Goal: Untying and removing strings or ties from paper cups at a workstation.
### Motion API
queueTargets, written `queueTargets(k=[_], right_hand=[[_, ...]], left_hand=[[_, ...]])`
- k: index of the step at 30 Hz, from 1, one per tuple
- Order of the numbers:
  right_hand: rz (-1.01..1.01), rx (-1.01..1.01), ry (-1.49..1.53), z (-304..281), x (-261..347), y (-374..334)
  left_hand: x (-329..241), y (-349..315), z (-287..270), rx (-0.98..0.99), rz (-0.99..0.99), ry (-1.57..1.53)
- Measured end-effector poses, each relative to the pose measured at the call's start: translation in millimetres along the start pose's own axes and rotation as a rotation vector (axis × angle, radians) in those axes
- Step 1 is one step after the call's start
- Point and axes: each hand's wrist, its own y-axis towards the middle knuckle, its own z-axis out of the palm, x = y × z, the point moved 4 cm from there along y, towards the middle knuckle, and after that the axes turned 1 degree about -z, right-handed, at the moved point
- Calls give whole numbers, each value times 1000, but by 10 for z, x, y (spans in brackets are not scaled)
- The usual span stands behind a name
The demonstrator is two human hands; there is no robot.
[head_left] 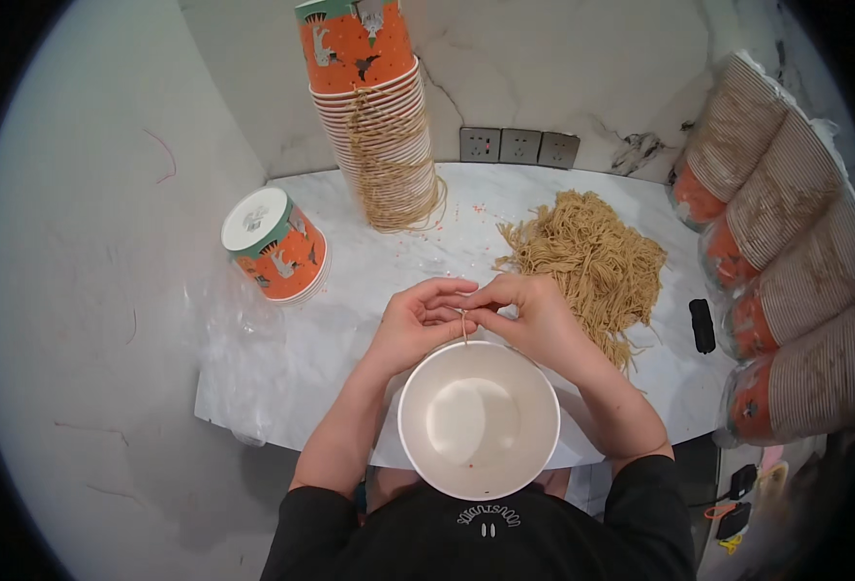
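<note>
Right now both hands are meeting just above the far rim of a white paper bowl (478, 418) at lower centre of the frame, and the step in hand looks like the fastening of a thin tan string (463, 327) to that rim. The left hand (418, 324) is curling its fingers nearly closed, thumb and forefinger pinching the string's upper end; the right hand (534, 315) is closing in the same way on the same spot (whether it is gripping the string itself or only steadying it, I cannot tell). The string is hanging almost straight up and down in the frame, its long axis pointing from the fingertips toward the bowl's rim, while the bowl is facing mouth up. The next move probably calls for a fine, steady pinch. A heap of tan strings (587, 259) is lying right of centre, and a tall stack of orange cups (374, 116) is standing at upper centre.
</note>
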Motion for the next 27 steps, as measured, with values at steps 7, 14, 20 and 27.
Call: queueTargets(k=[7,14,20,27], right_hand=[[100,13,84,-76,-27,-3],[9,52,154,29,-155,4],[104,125,196,63,-184,-16],[124,211,147,66,-83,-18]], left_hand=[[-123,-4,28,-118,242,289],[-253,-52,40,-175,488,451],[-154,-33,-41,-85,484,345],[116,-2,-26,80,-34,-343]])
